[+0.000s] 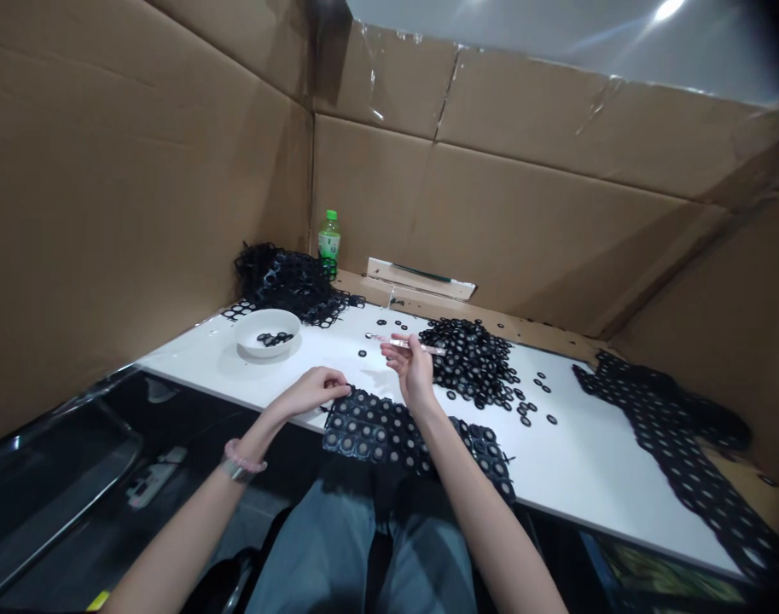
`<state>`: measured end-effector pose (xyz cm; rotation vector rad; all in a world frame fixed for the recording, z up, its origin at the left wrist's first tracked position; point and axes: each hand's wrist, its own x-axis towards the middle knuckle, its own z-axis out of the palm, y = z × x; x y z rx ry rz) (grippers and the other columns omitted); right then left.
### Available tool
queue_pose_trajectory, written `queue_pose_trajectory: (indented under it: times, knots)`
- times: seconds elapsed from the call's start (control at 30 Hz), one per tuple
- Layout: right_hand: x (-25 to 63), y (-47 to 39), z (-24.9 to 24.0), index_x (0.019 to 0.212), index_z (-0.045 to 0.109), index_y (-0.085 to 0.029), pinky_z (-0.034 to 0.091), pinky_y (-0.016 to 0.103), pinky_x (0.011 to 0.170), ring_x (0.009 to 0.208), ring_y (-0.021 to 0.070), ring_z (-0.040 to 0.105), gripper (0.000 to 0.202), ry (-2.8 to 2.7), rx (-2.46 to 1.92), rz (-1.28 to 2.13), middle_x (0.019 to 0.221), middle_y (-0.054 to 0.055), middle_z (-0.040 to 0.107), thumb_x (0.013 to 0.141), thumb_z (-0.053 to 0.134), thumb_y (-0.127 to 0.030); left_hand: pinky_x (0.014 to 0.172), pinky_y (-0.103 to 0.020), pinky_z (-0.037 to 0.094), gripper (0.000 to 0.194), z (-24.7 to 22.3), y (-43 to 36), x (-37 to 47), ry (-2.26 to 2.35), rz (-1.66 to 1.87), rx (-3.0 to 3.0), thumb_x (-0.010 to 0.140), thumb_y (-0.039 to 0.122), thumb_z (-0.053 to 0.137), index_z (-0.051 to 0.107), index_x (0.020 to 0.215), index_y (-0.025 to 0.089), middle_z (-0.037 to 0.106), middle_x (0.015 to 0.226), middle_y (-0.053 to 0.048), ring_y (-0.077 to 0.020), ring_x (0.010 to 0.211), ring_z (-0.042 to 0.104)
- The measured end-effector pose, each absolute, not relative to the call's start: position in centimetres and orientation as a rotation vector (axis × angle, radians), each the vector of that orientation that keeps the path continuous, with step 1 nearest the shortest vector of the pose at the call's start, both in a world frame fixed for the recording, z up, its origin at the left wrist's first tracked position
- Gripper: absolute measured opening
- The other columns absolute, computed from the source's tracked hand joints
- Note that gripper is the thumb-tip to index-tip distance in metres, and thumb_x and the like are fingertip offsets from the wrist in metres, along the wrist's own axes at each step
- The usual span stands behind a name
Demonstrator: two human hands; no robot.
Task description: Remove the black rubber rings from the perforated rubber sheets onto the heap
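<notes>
My left hand [318, 389] is closed, fingertips pinched at the upper left corner of a black sheet of joined rings [363, 426]. This sheet hangs over the table's front edge above my lap. My right hand [415, 368] is raised over the sheet and holds a slim, clear pinkish pen-like tool [433, 349], its thin end pointing left. Just behind the right hand lies a big heap of loose black rings [472, 362]. Single rings are scattered around the heap, one black ring [362, 353] between my two hands.
A white bowl [248, 347] with several black rings stands at the left. Behind it are a tangle of black ring webbing [287, 280] and a green bottle [328, 239]. More black perforated sheet [677, 452] drapes along the right side. Cardboard walls [523, 205] surround the white table [594, 473].
</notes>
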<state>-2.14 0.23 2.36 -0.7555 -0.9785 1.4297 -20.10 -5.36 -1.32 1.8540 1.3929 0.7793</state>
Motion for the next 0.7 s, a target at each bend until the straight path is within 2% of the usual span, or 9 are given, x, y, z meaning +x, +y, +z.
queue_pose_trajectory:
  times: [0.1, 0.17, 0.33, 0.5, 0.7]
  knots:
    - [-2.8, 0.0, 0.6, 0.062, 0.042, -0.021, 0.029, 0.013, 0.031, 0.037, 0.0053, 0.046, 0.029, -0.935, -0.795, 1.414, 0.045, -0.007, 0.051, 0.062, 0.067, -0.036, 0.050, -0.020, 0.029, 0.035, -1.2, -5.4, -20.0, 1.408, 0.773, 1.862, 0.075, 0.046, 0.050, 0.059, 0.068, 0.013, 0.048, 0.054, 0.003, -0.0111, 0.053, 0.041]
    - [-3.1, -0.4, -0.4, 0.060, 0.038, -0.021, 0.024, 0.012, 0.029, 0.032, 0.0036, 0.038, 0.032, -0.955, -0.822, 1.416, 0.041, -0.010, 0.046, 0.060, 0.068, -0.034, 0.050, -0.020, 0.028, 0.034, -1.0, -5.4, -20.0, 1.422, 0.763, 1.868, 0.075, 0.045, 0.051, 0.058, 0.066, 0.013, 0.047, 0.053, 0.003, -0.0112, 0.053, 0.041]
    - [-3.3, -1.5, -1.4, 0.060, 0.044, -0.020, 0.032, 0.015, 0.031, 0.034, 0.0072, 0.046, 0.025, -1.161, -0.870, 1.422, 0.045, -0.003, 0.058, 0.063, 0.065, -0.033, 0.050, -0.020, 0.027, 0.033, -0.8, -5.6, -20.0, 1.449, 0.737, 1.876, 0.076, 0.044, 0.050, 0.056, 0.064, 0.014, 0.046, 0.053, 0.003, -0.0114, 0.053, 0.040]
    - [-3.3, -2.0, -1.3, 0.052, 0.036, -0.021, 0.029, 0.016, 0.031, 0.029, 0.0070, 0.041, 0.027, -1.346, -0.909, 1.324, 0.033, -0.008, 0.049, 0.061, 0.062, -0.018, 0.051, -0.020, 0.027, 0.033, -1.0, -6.0, -20.0, 1.485, 0.754, 1.863, 0.079, 0.043, 0.046, 0.054, 0.064, 0.014, 0.045, 0.053, 0.004, -0.0112, 0.053, 0.041]
    - [-3.4, -2.4, -1.3, 0.053, 0.036, -0.021, 0.033, 0.019, 0.036, 0.033, 0.0090, 0.046, 0.024, -1.475, -0.909, 1.256, 0.036, -0.007, 0.050, 0.063, 0.057, -0.018, 0.051, -0.020, 0.028, 0.030, -1.2, -6.2, -19.9, 1.509, 0.776, 1.839, 0.079, 0.040, 0.046, 0.055, 0.066, 0.015, 0.045, 0.053, 0.005, -0.0108, 0.051, 0.041]
